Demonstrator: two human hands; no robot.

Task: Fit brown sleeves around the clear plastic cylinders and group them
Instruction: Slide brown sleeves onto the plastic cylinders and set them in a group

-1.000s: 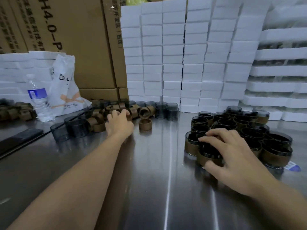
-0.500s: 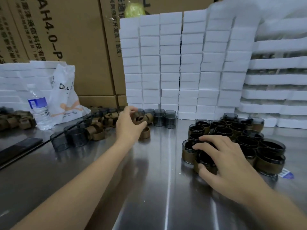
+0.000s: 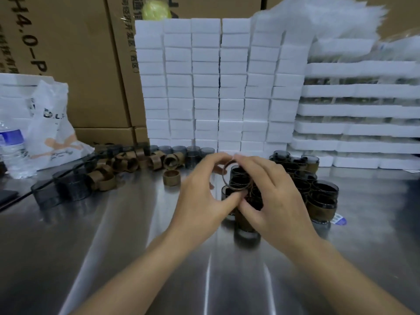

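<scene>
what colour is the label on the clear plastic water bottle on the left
Blue: the label on the clear plastic water bottle, shown in the head view.

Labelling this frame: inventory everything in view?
held sleeve: 1, brown, between both hands
sleeved cylinders: many, dark, brown bands, centre right
loose sleeves: many, brown, piled back left
bare cylinders: several, smoky clear, back and left
water bottle: 1, clear, far left
plastic bag: 1, white, beside bottle
foam blocks: many, white, stacked behind
foam trays: stack, white, back right
cardboard boxes: several, brown, back left
table: 1, steel, underneath
left hand: pinches held sleeve
right hand: pinches held sleeve
</scene>
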